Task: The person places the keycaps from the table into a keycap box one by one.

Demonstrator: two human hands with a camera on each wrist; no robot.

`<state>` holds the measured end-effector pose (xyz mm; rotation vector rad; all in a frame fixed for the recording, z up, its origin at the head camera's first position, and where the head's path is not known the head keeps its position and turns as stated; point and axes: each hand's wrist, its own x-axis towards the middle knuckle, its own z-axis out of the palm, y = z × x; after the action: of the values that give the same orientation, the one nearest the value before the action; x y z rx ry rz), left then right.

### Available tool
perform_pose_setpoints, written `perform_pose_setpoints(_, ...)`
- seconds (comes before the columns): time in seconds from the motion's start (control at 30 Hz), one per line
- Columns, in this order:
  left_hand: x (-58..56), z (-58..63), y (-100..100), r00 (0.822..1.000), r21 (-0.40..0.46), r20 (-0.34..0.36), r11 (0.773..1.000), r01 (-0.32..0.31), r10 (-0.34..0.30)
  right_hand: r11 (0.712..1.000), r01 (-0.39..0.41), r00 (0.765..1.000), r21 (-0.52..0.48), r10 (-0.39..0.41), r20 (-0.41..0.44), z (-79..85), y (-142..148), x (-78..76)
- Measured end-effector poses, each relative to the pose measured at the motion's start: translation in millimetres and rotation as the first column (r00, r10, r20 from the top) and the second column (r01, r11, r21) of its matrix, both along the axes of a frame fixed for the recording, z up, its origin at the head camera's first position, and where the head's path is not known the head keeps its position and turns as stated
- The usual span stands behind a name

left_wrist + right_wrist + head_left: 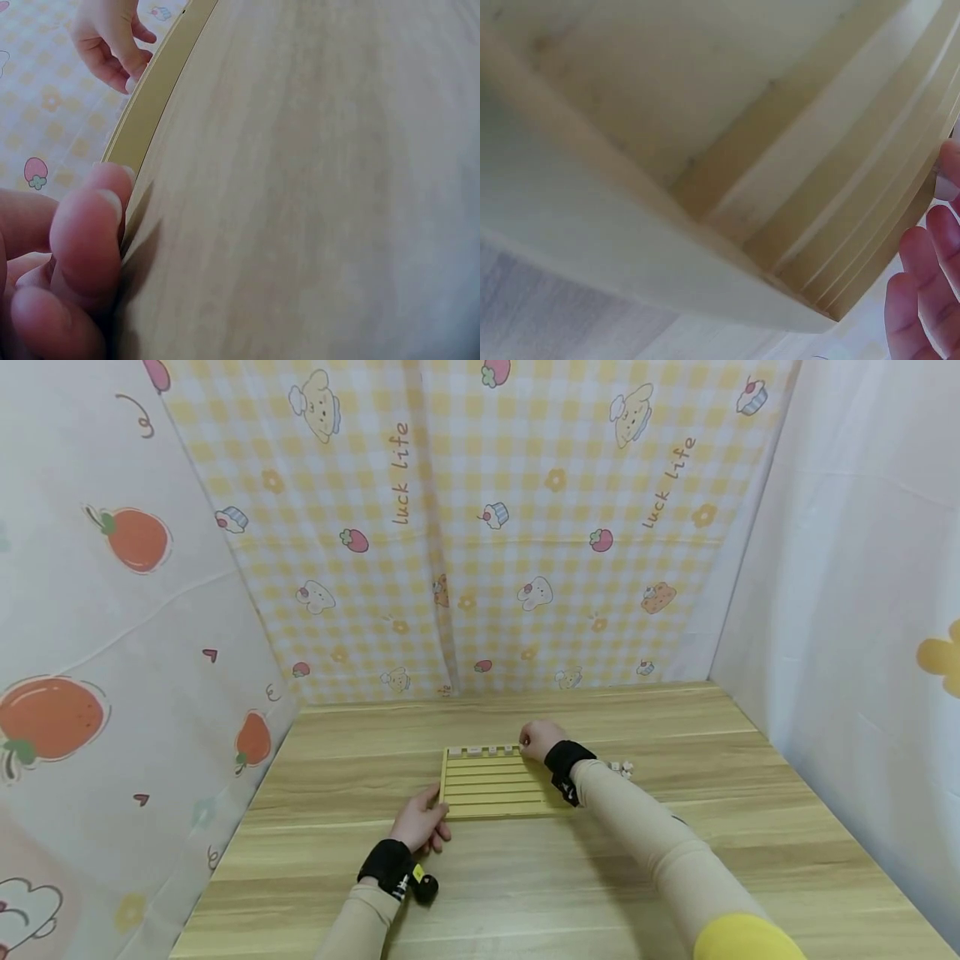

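A yellow slotted tray point(491, 817) with several long ridged rows lies on the table. Small pale tiles point(474, 751) stand spaced along its far row. My left hand point(422, 823) grips the tray's near left corner; in the left wrist view its curled fingertips point(88, 232) are against the tray's side wall. At the right part of the far row, my right hand point(542, 741) pinches a small pale tile point(946, 187), mostly covered by the fingers. The right forearm hides the tray's right end in the head view.
A small pile of loose pale pieces point(622, 768) lies on the wooden table point(337, 760) to the right of the tray, beside the right forearm. Patterned cloth point(487, 568) hangs behind the table, with more cloth at both sides.
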<state>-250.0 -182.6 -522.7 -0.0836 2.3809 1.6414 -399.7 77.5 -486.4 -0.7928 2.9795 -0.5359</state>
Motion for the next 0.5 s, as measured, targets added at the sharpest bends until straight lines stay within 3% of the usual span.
perform_pose_setpoints(0.5,-1.4,-4.6,-2.6,1.000,0.009,-0.021,1.000,0.011,-0.010,0.997,0.022,0.999,0.079,-0.019,-0.039,-5.5,-5.4,-1.0)
